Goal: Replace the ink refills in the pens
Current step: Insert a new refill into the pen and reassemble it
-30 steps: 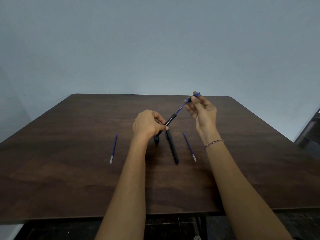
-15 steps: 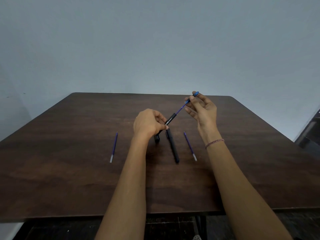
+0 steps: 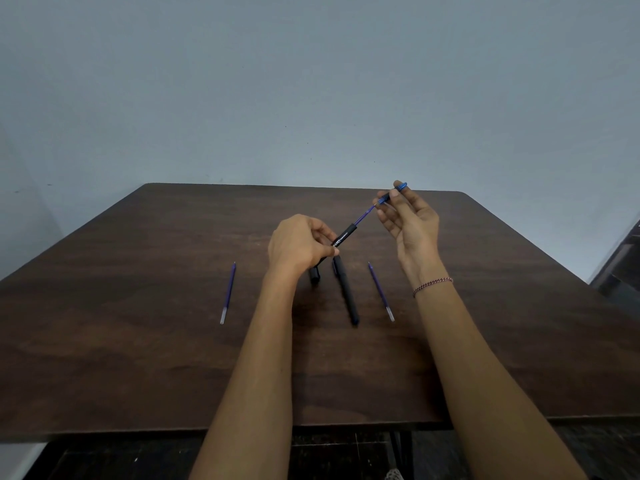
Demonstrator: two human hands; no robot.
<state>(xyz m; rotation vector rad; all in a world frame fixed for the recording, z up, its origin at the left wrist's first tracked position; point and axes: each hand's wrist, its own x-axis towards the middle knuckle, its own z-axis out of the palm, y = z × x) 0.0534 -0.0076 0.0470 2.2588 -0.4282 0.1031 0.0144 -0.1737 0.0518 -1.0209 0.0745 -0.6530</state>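
Observation:
My left hand [image 3: 299,245] grips a black pen barrel [image 3: 343,237] with white lettering, tilted up to the right above the table. A thin purple refill [image 3: 366,213] sticks out of the barrel's upper end. My right hand [image 3: 408,223] pinches the blue tip piece [image 3: 394,192] at the far end of that refill. On the table below lie a second black pen [image 3: 346,292], a short black cap [image 3: 314,275], and two loose purple refills, one on the left [image 3: 228,292] and one on the right [image 3: 380,291].
The dark brown wooden table [image 3: 138,358] fills the lower view, its front edge close to my body. A pale grey wall rises behind it. A dark piece of furniture [image 3: 620,268] shows at the right edge.
My right hand has drawn slightly up and to the right, and a little more of the refill shows outside the barrel. My left hand has stayed in place.

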